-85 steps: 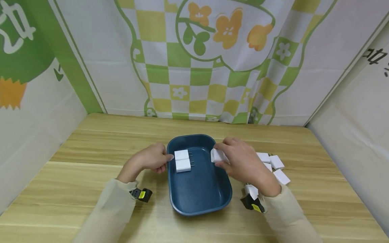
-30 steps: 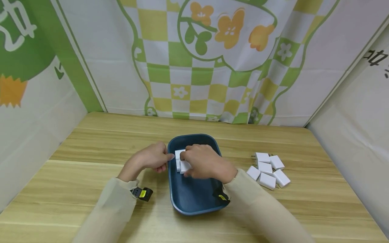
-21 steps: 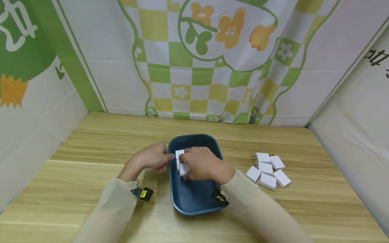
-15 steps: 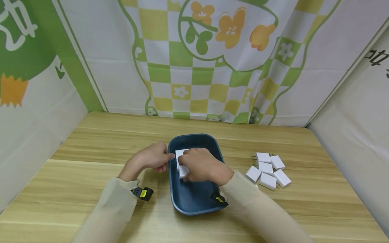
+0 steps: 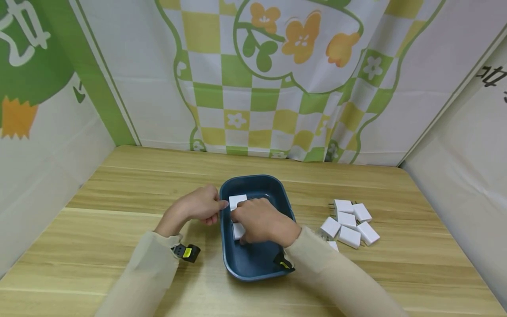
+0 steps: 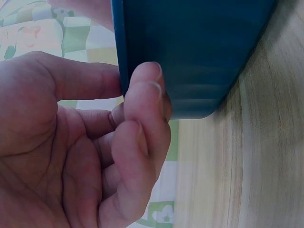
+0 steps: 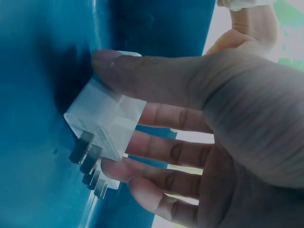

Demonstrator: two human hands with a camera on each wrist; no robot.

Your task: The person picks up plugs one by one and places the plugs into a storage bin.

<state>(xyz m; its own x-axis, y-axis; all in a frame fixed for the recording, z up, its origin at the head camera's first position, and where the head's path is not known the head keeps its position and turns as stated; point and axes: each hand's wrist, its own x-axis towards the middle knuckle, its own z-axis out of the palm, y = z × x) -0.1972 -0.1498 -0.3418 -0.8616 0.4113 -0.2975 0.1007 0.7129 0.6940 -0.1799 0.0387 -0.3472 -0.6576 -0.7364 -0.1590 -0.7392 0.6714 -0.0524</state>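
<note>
A white plug-in charger (image 5: pixel 238 231) is low inside the dark blue rectangular tray (image 5: pixel 249 260), near its left wall. My right hand (image 5: pixel 263 223) grips it, covering much of it in the head view. In the right wrist view the thumb and fingers hold this charger (image 7: pixel 104 114), its two flat prongs showing. Another white charger (image 5: pixel 237 200) lies farther back along the same wall, and the hand partly hides what is between them. My left hand (image 5: pixel 200 205) pinches the tray's left rim; the left wrist view shows the thumb inside and curled fingers (image 6: pixel 147 104) against the outer wall.
Several more white chargers (image 5: pixel 346 219) lie loosely grouped on the wooden table (image 5: pixel 130 193) right of the tray, one partly behind the right sleeve (image 5: pixel 317 259). A checked curtain (image 5: pixel 265 101) stands at the table's back edge.
My right hand has brought a charger from over the tray's right side to its left wall, then slid it slightly toward the near end. My left hand has stayed at the rim.
</note>
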